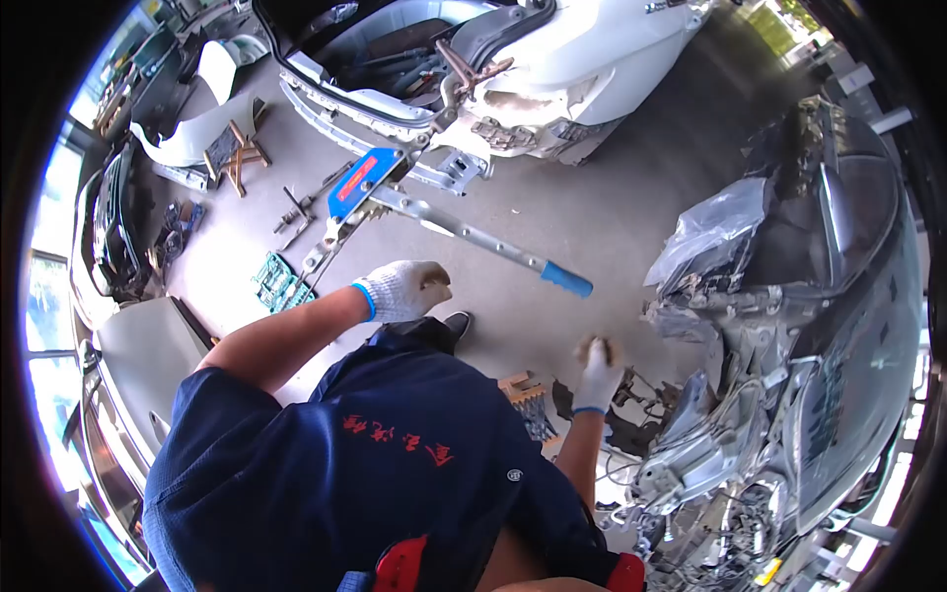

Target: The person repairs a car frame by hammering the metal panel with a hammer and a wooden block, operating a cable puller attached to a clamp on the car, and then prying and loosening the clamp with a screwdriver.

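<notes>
My left hand [404, 289], in a white knitted glove with a blue cuff, is in front of my torso, its fingers loosely bent, thumb apart, with nothing visible in it. A steel lever tool with a blue plate [363, 184] hangs at the damaged rear of a white car [552, 84]. Its long arm points right and ends in a blue grip [567, 279], between my hands and touched by neither. My right hand [599, 375], gloved too, is lower right of the grip; motion blur hides its finger shape.
A green tool case [283, 281] lies on the floor, with a wooden stand [237, 158] farther off. At right stands a dismantled car body [838, 276] with plastic sheeting [712, 229] and loose parts beside it. A grey panel [148, 345] is at left.
</notes>
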Tool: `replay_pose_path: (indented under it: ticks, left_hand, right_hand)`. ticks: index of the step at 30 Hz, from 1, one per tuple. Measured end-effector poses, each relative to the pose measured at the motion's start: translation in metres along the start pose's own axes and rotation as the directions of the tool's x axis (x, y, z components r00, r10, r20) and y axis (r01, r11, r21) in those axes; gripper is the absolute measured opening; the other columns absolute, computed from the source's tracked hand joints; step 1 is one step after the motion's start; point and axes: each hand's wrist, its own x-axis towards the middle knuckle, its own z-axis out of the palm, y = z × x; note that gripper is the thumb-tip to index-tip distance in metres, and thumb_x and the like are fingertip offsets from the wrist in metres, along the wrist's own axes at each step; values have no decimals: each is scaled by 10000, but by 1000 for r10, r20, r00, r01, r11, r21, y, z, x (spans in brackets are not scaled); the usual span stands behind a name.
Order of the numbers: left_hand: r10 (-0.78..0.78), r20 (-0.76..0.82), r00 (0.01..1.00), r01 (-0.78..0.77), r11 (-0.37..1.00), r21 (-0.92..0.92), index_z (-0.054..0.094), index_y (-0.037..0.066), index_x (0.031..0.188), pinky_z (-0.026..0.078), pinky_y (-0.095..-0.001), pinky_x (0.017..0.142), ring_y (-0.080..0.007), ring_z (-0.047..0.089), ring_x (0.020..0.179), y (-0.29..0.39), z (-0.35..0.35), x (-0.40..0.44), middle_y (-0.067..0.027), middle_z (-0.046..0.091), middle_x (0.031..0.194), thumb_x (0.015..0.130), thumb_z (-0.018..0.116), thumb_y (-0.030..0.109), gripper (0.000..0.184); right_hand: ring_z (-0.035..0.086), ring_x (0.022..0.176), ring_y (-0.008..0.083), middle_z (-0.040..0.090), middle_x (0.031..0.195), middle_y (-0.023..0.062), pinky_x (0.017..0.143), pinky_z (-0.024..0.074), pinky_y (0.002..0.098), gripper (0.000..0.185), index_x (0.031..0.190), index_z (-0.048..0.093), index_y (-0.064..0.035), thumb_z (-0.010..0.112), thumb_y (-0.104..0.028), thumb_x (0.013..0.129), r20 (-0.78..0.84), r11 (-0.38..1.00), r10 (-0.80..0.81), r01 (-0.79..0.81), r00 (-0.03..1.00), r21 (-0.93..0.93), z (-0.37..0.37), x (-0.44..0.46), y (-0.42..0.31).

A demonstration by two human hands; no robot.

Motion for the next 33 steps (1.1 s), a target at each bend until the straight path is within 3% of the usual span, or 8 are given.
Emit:
replay_pose_path:
  ticks: [3, 8, 11, 14, 17, 21, 25, 33]
  left_hand:
    - [-21, 25, 999, 27, 961, -274, 695, 54, 1372, 599, -415, 1004, -309, 761, 1118, -7, -2, 56, -200, 756, 1282, 1081, 588, 285, 387]
    - [105, 100, 989, -85, 978, -189, 604, 67, 1461, 611, -405, 972, -326, 766, 1102, 1, -18, 84, -204, 768, 1240, 1117, 536, 242, 392]
    - [179, -73, 981, -186, 976, -111, 632, 82, 1435, 611, -415, 959, -345, 771, 1072, 12, -19, 72, -203, 789, 1162, 1123, 537, 268, 376]
    - [-184, -76, 980, 132, 887, -442, 687, 76, 1386, 607, -415, 933, -338, 782, 1008, 29, 0, 79, -196, 802, 1092, 1125, 543, 328, 390]
    - [-556, 16, 831, 344, 492, -800, 820, -21, 1099, 559, -451, 954, -349, 761, 996, 59, 0, 84, -225, 797, 999, 1015, 572, 598, 673]
    - [-760, -249, 600, 15, 322, -947, 715, 23, 1240, 576, -342, 760, -171, 690, 823, 94, 50, 119, -86, 744, 1002, 1057, 629, 383, 413]
    - [-900, -109, 421, -517, -139, -845, 629, 0, 1305, 606, -364, 748, -221, 721, 865, 155, 74, 165, -85, 699, 981, 1039, 652, 296, 398]
    - [-943, -267, 201, -238, 217, -947, 628, 14, 1190, 567, -319, 630, -134, 620, 698, 170, 128, 92, -56, 644, 879, 1024, 687, 273, 313]
  right_hand:
    - [745, 991, 169, 722, 1110, 55, 832, 634, 303, 211, 1306, 665, -11, 595, -87, 1122, -118, 995, -89, 94, 989, 31, 27, 74, -71]
    - [751, 1042, 192, 745, 1193, 124, 882, 633, 318, 284, 1376, 644, 9, 591, -78, 1110, 277, 997, -26, 43, 961, -57, 85, 155, -160]
    - [740, 1025, 179, 757, 1184, 123, 917, 605, 307, 319, 1393, 633, 9, 598, -74, 1087, 549, 994, 45, 19, 834, -109, 131, 196, -180]
    - [705, 1108, 163, 731, 1203, 89, 978, 577, 308, 338, 1391, 624, 12, 659, -58, 1063, 785, 984, 126, 23, 607, -176, 170, 231, -181]
    - [712, 1112, 150, 749, 1219, 71, 998, 568, 311, 318, 1361, 655, 7, 688, -91, 1061, 924, 971, 143, 128, 354, -200, 202, 252, -182]
    - [730, 1102, 169, 770, 1210, 111, 1005, 574, 325, 321, 1342, 676, 13, 703, -125, 1054, 980, 942, 175, 272, 97, -195, 216, 279, -172]
    - [743, 1096, 191, 779, 1193, 153, 1011, 579, 344, 323, 1332, 687, 9, 694, -153, 1052, 982, 933, 165, 337, -95, -124, 198, 306, -153]
    - [704, 1196, 192, 755, 1282, 134, 1072, 542, 333, 350, 1350, 683, 11, 691, -178, 1055, 940, 920, 275, 340, -200, -196, 124, 353, -124]
